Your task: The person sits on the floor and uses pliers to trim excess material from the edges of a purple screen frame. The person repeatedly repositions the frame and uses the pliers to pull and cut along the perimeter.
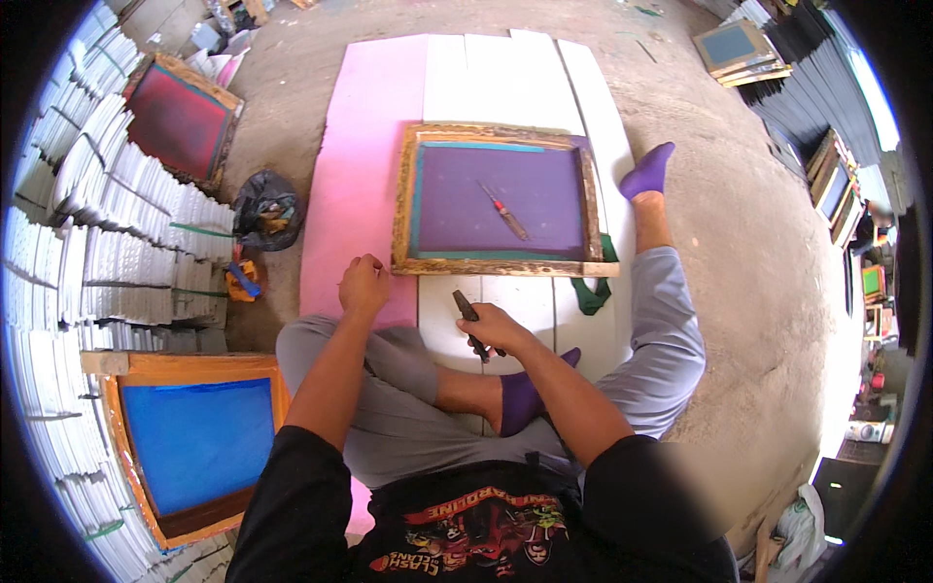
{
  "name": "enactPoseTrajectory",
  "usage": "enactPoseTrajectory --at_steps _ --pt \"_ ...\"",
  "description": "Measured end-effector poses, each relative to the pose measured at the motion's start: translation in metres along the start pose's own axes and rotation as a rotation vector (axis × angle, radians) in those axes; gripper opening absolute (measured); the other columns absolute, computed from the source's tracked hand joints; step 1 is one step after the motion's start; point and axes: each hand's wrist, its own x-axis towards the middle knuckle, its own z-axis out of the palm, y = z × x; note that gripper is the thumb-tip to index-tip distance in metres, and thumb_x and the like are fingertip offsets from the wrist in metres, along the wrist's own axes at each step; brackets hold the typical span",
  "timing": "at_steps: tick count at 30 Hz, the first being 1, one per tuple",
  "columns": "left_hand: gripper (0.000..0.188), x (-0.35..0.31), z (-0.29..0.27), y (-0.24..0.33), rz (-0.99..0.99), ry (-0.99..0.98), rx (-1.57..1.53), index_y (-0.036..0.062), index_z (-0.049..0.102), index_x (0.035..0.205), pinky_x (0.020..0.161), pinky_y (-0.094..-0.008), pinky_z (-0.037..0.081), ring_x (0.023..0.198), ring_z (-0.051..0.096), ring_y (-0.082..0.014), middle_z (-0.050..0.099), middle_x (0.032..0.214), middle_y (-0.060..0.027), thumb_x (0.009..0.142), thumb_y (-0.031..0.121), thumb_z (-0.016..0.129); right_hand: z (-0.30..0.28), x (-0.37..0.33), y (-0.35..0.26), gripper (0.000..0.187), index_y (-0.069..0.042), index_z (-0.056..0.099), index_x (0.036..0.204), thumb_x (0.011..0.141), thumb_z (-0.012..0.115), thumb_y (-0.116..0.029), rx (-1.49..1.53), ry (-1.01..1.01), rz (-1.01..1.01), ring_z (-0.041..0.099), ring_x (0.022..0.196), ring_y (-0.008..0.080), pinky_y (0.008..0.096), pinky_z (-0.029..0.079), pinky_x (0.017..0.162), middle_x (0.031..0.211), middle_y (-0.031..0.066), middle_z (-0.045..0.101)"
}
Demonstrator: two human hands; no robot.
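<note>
A wooden screen-printing frame [505, 267] with purple mesh lies on the boards before my crossed legs. On its mesh rests a thin-shafted tool [507, 218] with a red and brown handle, perhaps a screwdriver. My right hand [494, 328] is closed round dark pliers [466, 306], held just below the frame's near edge, jaws pointing up and away. Close to the frame's near left corner is my left hand [363, 286], fingers curled and pinched together; whatever they may hold is too small to make out. Dark green cloth [591, 294] lies by the near right corner.
Stacks of white sheets [126, 253] line the left side. A blue-mesh frame [199, 447] sits beside my left knee, and a red-mesh frame [182, 119] leans farther off. A black plastic bag [267, 211] and a yellow-orange tool [243, 282] lie left of the pink board [360, 165].
</note>
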Motion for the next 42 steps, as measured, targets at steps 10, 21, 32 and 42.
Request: enactPoseTrajectory --at_steps 10,21,32,42 --pt "0.046 -0.027 0.033 0.072 0.737 0.025 0.092 0.0075 0.061 0.127 0.108 -0.0524 0.041 0.130 0.051 -0.0377 0.060 0.132 -0.0152 0.086 0.021 0.074 -0.089 -0.018 0.115 0.026 0.004 0.061 0.095 0.094 0.063 -0.023 -0.032 0.321 0.102 0.061 0.048 0.0209 0.0362 0.048 0.040 0.068 0.0092 0.062" --pt "0.062 -0.036 0.076 0.105 0.647 -0.064 0.201 0.0060 0.052 0.142 0.116 -0.0537 0.035 0.135 0.048 -0.0337 0.056 0.142 -0.0133 0.086 0.023 0.074 -0.108 -0.032 0.063 0.036 0.010 0.062 0.110 0.089 0.057 -0.019 -0.313 0.408 0.268 0.070 0.098 0.0439 0.0534 0.054 0.084 0.106 0.0329 0.068" --pt "0.063 -0.036 0.077 0.103 0.629 -0.083 0.152 0.0092 0.051 0.144 0.117 -0.0535 0.034 0.136 0.049 -0.0322 0.056 0.143 -0.0126 0.088 0.025 0.074 -0.108 -0.035 0.049 0.036 0.005 0.065 0.115 0.088 0.052 -0.015 -0.558 0.439 0.324 0.065 0.112 0.0496 0.0555 0.050 0.100 0.115 0.0343 0.067" --pt "0.057 -0.033 0.081 0.101 0.636 -0.064 0.132 0.0100 0.054 0.141 0.116 -0.0534 0.035 0.135 0.050 -0.0318 0.059 0.140 -0.0126 0.089 0.025 0.071 -0.116 -0.034 0.046 0.036 0.004 0.067 0.114 0.087 0.054 -0.017 -0.576 0.396 0.358 0.065 0.114 0.0474 0.0553 0.050 0.100 0.115 0.0312 0.069"
